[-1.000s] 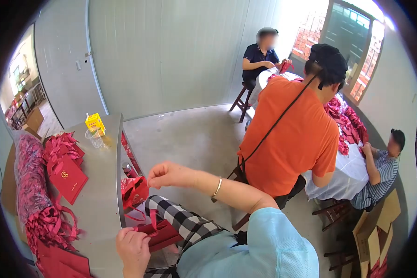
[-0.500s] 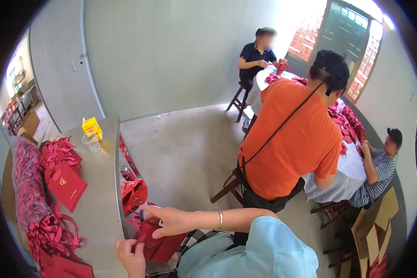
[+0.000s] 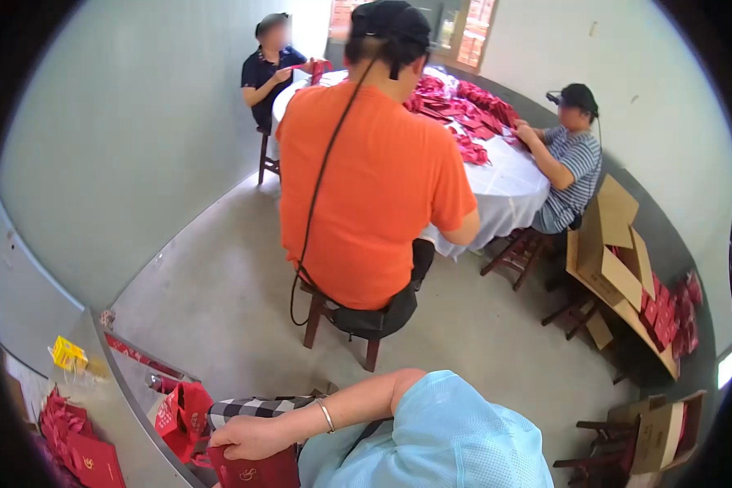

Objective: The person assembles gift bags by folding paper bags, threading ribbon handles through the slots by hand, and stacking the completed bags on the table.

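Note:
My right hand [image 3: 256,437], with a bracelet at the wrist, is closed over the top edge of a red paper bag [image 3: 256,472] with a gold logo. The bag is close to my body at the bottom of the view, its lower part cut off by the frame. My left hand is out of sight. Beside the bag, black-and-white checked cloth [image 3: 260,409] shows behind my right hand. To the left, another red bag with a gold logo [image 3: 96,459] lies on the grey table [image 3: 134,415] by a heap of red ribbons [image 3: 57,419].
A red printed bag [image 3: 183,419] stands beside the table, and a yellow box [image 3: 69,354] sits on it. Ahead, a person in orange [image 3: 366,195] sits on a stool. Two others sit at a round table [image 3: 512,175] piled with red items. Open cartons [image 3: 614,236] stand at right.
My view has swung right, so the grey table is now at the lower left. My right hand, earlier with fingers spread above the bag, now grips its top. My left hand has dropped out of view.

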A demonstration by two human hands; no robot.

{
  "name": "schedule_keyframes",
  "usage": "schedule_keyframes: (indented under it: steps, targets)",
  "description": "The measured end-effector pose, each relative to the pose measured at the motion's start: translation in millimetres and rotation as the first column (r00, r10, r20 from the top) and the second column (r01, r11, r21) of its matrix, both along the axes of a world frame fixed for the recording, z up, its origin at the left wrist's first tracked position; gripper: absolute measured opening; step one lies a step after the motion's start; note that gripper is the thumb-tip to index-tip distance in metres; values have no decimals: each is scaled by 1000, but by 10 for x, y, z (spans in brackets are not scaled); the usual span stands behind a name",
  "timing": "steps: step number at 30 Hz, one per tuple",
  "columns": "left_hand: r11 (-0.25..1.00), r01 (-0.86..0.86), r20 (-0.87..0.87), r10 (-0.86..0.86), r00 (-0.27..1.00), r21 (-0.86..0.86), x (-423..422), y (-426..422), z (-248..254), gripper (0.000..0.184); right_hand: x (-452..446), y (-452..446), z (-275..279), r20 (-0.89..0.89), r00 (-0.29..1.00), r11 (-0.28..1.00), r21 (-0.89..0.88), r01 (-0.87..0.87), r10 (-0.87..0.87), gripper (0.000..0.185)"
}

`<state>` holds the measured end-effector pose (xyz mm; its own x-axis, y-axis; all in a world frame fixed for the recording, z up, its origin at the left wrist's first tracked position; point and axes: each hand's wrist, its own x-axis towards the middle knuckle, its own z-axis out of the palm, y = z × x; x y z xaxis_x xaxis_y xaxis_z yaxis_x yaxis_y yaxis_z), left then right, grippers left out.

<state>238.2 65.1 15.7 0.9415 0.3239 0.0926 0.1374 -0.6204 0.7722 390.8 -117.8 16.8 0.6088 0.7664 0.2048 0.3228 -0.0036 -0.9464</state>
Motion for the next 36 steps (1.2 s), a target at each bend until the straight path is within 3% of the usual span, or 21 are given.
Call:
schedule_keyframes:
  steps: [7,12,16,18,36]
  targets:
    - [999,-32,-63,32,997,4,5,-195,137,33,-76,-78,56,-2,1000,998,60,-28,28,17]
    - [990,-133,27,131,991,50,-2,-302,151,33,-83,-121,151,-35,999,996,83,-20,23,16]
    - [990,-138,88,137,987,5,-9,-307,126,32,-81,-118,193,-162,987,996,94,8,7,17]
    - [989,-126,63,121,991,77,-9,-293,145,32,-90,-111,178,-173,985,993,113,20,0,18]
    - [991,-125,100,121,988,43,-10,-335,125,32,-37,-83,-1,-259,964,983,181,-15,63,17]
